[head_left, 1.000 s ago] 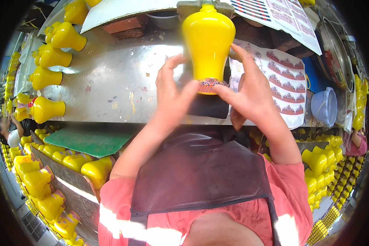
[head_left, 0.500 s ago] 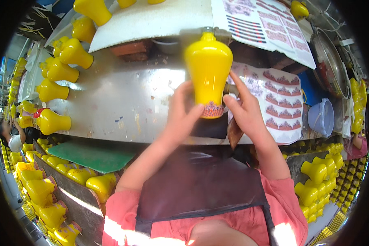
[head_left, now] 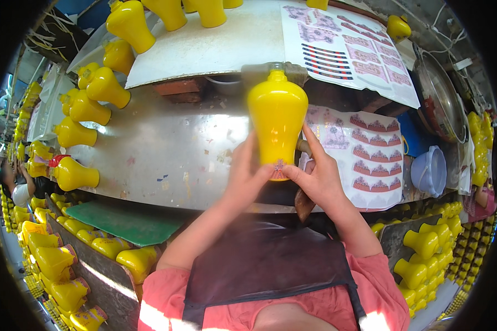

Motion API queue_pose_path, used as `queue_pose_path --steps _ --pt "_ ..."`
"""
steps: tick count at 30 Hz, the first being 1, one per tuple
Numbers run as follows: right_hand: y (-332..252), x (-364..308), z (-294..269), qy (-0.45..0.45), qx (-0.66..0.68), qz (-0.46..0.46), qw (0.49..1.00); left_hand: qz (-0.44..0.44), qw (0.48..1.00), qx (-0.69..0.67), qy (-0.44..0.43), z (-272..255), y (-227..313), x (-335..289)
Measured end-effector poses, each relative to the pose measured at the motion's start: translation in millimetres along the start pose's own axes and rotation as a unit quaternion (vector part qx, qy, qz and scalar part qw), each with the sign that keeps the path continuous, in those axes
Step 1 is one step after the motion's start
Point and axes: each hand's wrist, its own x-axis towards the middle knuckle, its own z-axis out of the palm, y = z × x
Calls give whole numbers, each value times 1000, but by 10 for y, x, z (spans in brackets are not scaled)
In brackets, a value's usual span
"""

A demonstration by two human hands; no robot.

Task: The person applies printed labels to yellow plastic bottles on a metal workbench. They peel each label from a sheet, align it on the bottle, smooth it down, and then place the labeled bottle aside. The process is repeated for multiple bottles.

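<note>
A glossy yellow vase-shaped bottle (head_left: 277,113) lies before me with its neck pointing away and its base toward me. A patterned decal band (head_left: 280,168) wraps its near end. My left hand (head_left: 245,177) holds the bottle's lower left side, its thumb pressed on the decal. From the other side my right hand (head_left: 321,177) grips it, the right thumb also on the decal and close to the left one. Both hands' fingertips are partly hidden by the bottle. At the neck end sits a grey-brown block (head_left: 248,73); whether it supports the bottle, I cannot tell.
Decal sheets (head_left: 376,157) lie right of the bottle, beside a pale blue bucket (head_left: 429,171). Several yellow bottles (head_left: 76,174) line the metal table's (head_left: 165,149) left side. A green board (head_left: 124,222) and crates of bottles stand below. Another person (head_left: 22,190) is far left.
Both thumbs have come together over the decal band; before, they were apart at its two sides. The whole scene has shifted slightly downward in the view.
</note>
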Motion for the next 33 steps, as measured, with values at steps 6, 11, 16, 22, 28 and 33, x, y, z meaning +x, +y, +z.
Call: queue_pose_path --steps 6,11,16,22,28,33 --pt "14 -3 26 8 18 -5 1000 13 1000 -27 -4 -9 -28 0" --pt "148 42 53 14 49 17 999 10 999 -37 8 3 -80 10" --pt "250 18 42 12 70 -75 995 6 994 -105 -41 -76 -114 10" --pt "205 -79 95 -13 54 -12 998 13 999 -38 -16 -18 -70 13" --pt "215 -39 127 23 81 -41 996 -9 994 -110 -5 2 -40 28" --pt "244 -53 126 31 68 -66 995 -23 990 -140 -10 -16 -28 35"
